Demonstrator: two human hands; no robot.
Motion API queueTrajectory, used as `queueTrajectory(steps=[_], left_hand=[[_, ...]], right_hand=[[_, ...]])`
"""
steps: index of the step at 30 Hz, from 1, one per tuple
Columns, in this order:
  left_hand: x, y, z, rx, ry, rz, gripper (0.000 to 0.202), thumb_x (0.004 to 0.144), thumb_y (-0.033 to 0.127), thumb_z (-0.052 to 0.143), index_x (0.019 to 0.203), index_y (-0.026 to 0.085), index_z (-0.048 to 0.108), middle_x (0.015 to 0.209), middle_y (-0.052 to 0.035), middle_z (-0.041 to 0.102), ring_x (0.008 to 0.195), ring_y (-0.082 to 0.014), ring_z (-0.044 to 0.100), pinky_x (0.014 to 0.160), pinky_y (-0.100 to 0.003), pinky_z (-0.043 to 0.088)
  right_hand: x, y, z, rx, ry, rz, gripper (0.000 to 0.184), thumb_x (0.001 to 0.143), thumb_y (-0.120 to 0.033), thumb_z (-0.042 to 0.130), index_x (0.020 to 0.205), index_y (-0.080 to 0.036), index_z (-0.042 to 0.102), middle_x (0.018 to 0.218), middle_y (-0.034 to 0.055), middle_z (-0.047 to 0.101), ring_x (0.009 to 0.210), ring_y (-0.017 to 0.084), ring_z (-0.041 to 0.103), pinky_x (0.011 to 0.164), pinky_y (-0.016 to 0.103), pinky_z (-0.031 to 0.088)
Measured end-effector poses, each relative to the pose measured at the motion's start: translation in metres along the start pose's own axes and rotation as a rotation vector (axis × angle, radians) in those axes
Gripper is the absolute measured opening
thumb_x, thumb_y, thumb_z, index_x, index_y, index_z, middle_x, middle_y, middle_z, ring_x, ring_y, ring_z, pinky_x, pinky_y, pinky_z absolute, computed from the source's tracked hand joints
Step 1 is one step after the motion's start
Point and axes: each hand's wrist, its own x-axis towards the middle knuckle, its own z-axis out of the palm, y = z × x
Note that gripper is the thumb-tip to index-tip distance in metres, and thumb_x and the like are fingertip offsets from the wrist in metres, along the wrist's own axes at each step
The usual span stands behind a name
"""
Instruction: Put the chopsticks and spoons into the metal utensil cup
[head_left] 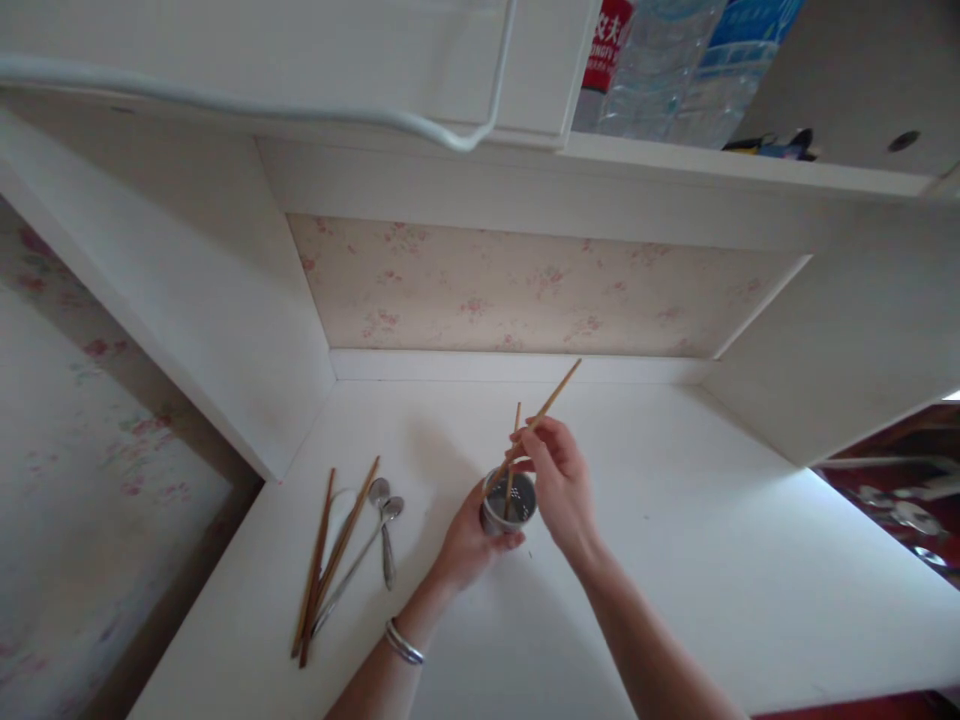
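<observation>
Right-hand fingers pinched round one chopstick, long axis aslant, top end up and rightward.

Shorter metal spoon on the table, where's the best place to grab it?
Probably pinch the shorter spoon by its wide handle end, coming from the right: that end points toward you, apart from the loose chopsticks, while the longer spoon crosses it near the bowl.

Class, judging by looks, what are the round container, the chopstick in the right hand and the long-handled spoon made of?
Round container: probably metal, grey and faintly shiny. Chopstick: likely wood or bamboo, tan and fairly matt. Long-handled spoon: apparently polished metal, silvery and reflective.
</observation>
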Motion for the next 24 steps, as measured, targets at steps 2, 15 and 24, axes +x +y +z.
queueTrajectory(steps=[2, 15, 24], left_hand=[[-0.002, 0.002, 0.002, 0.043, 0.011, -0.006, 0.079, 0.06, 0.025, 0.086, 0.131, 0.021, 0.053, 0.13, -0.0102, 0.061, 0.12, -0.0293, 0.055, 0.107, -0.044, 0.039], [-0.006, -0.007, 0.002, 0.072, 0.041, -0.045, 0.079, 0.06, 0.021, 0.087, 0.132, 0.02, 0.052, 0.131, -0.0125, 0.061, 0.121, -0.0289, 0.056, 0.108, -0.045, 0.039], [-0.004, -0.013, 0.003, 0.05, 0.077, -0.064, 0.083, 0.056, 0.025, 0.089, 0.131, 0.019, 0.054, 0.129, -0.0137, 0.062, 0.122, -0.0319, 0.055, 0.107, -0.049, 0.039]], right_hand=[[0.011, 0.002, -0.018, -0.047, 0.075, -0.003, 0.026, 0.088, -0.046, 0.058, 0.096, -0.021, 0.059, 0.087, 0.0022, 0.067, 0.069, 0.015, 0.066, 0.061, 0.028, 0.055], [0.016, 0.053, -0.041, -0.62, -0.01, -0.057, 0.035, 0.094, -0.047, 0.045, 0.09, -0.021, 0.069, 0.078, 0.0038, 0.071, 0.071, 0.019, 0.066, 0.067, 0.029, 0.048], [0.01, 0.067, -0.036, -0.675, -0.113, -0.133, 0.035, 0.095, -0.042, 0.043, 0.093, -0.022, 0.072, 0.087, 0.0046, 0.072, 0.078, 0.02, 0.064, 0.07, 0.029, 0.045]])
